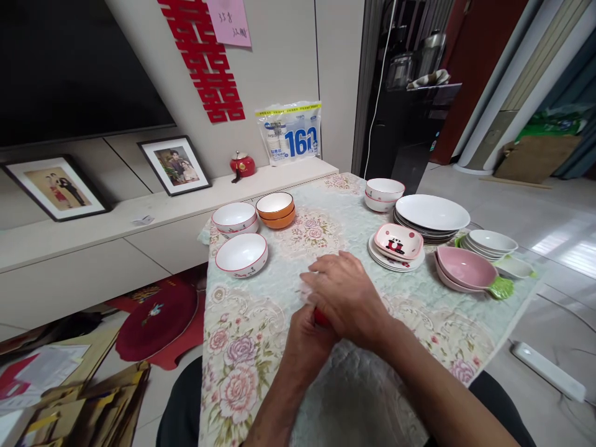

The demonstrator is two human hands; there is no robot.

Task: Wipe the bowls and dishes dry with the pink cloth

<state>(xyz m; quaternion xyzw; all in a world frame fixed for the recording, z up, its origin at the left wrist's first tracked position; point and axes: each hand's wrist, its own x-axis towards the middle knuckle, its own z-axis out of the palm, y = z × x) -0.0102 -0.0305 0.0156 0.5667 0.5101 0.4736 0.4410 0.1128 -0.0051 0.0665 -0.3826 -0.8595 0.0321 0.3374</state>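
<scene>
My left hand [308, 340] and my right hand [349, 292] meet above the near middle of the table. The left is closed around a small red thing [321, 317], mostly hidden between the palms. Laid across the top, the right hand has its fingers bent over toward the left. A pale, whitish bit [305, 290] shows under those fingers; its kind is not clear. Nearest on the left is a white bowl with a red rim [241, 253]. To the right, a pink cat-print dish [398, 241] rests on a few small plates [395, 267].
Further left are stacked white bowls [234, 216] and orange bowls [275, 206]. On the right stand white bowls [384, 187], large plates [433, 212], pink leaf-shaped dishes [467, 268] and small green-handled dishes [492, 241]. A flowered cloth [242, 372] covers the table. Behind runs a cabinet [153, 226].
</scene>
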